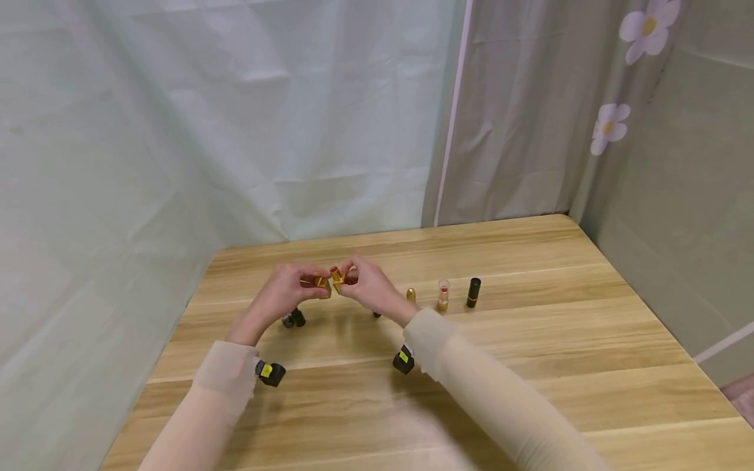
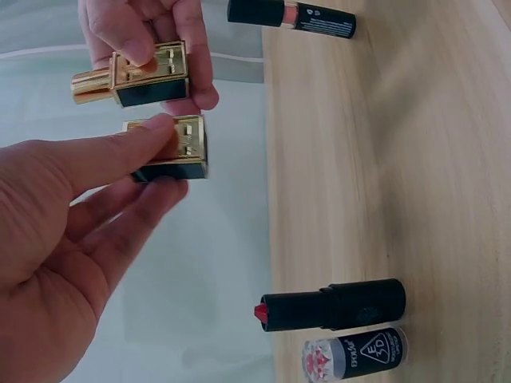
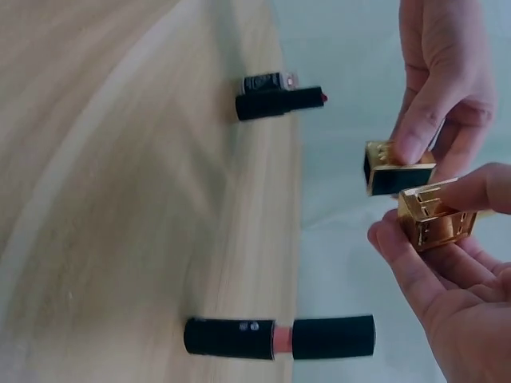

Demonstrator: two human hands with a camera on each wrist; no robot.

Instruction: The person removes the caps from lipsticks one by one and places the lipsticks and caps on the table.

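Observation:
My left hand (image 1: 281,289) pinches a square gold lipstick cap (image 2: 190,148) between thumb and fingers. Beside it, my right hand (image 1: 371,288) holds a square gold lipstick base (image 2: 164,76). A round gold inner tube (image 2: 92,85) sticks out of that base, and a red tip (image 1: 334,269) shows in the head view. Cap and base are held close together above the table, side by side. In the right wrist view, the cap (image 3: 391,179) has a dark end face and the base (image 3: 431,230) lies between thumb and fingers.
On the wooden table (image 1: 530,353), an uncapped black lipstick (image 2: 335,305) stands beside a clear-topped lipstick (image 2: 371,353) at left. A black lipstick with a pink band (image 3: 231,338) stands near my right hand. Further right are gold (image 1: 411,295), clear-capped (image 1: 443,297) and black (image 1: 474,292) lipsticks.

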